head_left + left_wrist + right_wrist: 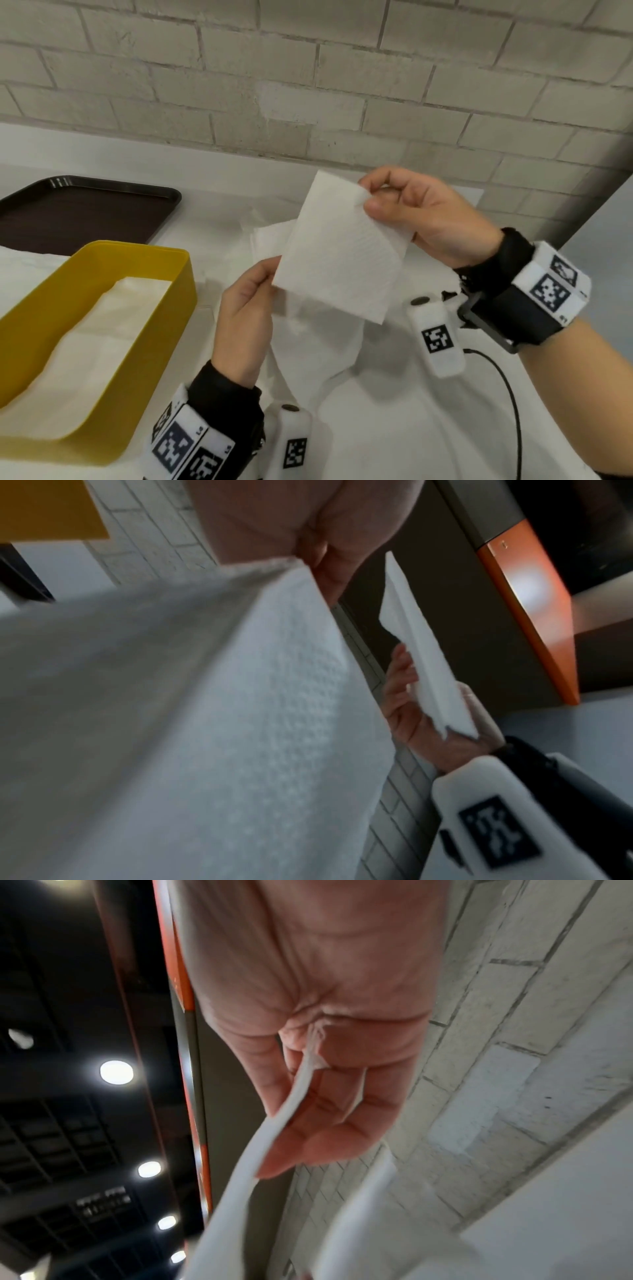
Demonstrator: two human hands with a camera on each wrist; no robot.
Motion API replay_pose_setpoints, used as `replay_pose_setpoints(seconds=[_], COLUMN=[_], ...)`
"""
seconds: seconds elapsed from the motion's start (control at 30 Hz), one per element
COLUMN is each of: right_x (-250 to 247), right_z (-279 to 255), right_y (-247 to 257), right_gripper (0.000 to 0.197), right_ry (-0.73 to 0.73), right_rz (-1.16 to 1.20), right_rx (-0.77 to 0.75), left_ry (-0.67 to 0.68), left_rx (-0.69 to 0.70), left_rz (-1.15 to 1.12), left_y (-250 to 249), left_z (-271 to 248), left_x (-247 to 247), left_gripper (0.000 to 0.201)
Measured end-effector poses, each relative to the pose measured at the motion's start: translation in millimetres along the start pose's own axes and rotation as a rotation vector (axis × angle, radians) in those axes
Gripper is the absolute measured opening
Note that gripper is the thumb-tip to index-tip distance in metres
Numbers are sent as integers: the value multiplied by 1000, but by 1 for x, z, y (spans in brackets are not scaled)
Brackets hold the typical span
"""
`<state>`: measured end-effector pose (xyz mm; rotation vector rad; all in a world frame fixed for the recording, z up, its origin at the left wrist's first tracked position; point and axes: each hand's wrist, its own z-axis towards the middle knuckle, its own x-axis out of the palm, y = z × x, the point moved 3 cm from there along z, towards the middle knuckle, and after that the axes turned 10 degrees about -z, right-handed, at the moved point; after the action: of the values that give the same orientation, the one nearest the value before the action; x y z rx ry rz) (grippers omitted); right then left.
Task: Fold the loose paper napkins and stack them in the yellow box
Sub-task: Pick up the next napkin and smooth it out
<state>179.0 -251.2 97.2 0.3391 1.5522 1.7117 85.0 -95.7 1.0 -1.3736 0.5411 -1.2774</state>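
A white paper napkin (337,250) hangs in the air above the table, folded to a rough square. My left hand (265,279) pinches its lower left corner between thumb and fingers. My right hand (371,197) pinches its upper right corner. The left wrist view has the napkin (240,723) filling the frame under my left hand (308,558), with the right hand (428,712) holding the far edge. In the right wrist view the napkin's edge (274,1137) runs through my right hand (318,1047). The yellow box (154,329) stands at the left with folded napkins (89,353) stacked inside.
Loose white napkins (342,394) lie spread over the table under my hands. A dark brown tray (78,212) sits at the back left. A grey brick wall (308,85) closes the far side. A black cable (510,394) trails from my right wrist.
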Motion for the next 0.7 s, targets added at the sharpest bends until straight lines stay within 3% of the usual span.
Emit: replay_pose_setpoints(seconds=[0.1, 0.2, 0.43, 0.57, 0.7], right_x=[13, 22, 44, 51, 57], right_z=[-6, -11, -19, -17, -15], right_y=[-13, -18, -7, 5, 9], right_gripper=[11, 17, 27, 28, 22], right_ry=[11, -50, -205, -232, -291], right_rz=[-111, -312, -796, -823, -827], right_rx=[69, 49, -242, -391, -492], left_ry=[78, 133, 159, 189, 196], left_rx=[43, -51, 160, 326, 354], left_rz=[-37, -174, 105, 360, 390], left_y=[-9, -14, -15, -20, -25], left_z=[-6, -13, -17, -17, -18], left_x=[7, 11, 6, 1, -2], left_gripper=[25, 27, 17, 23, 19])
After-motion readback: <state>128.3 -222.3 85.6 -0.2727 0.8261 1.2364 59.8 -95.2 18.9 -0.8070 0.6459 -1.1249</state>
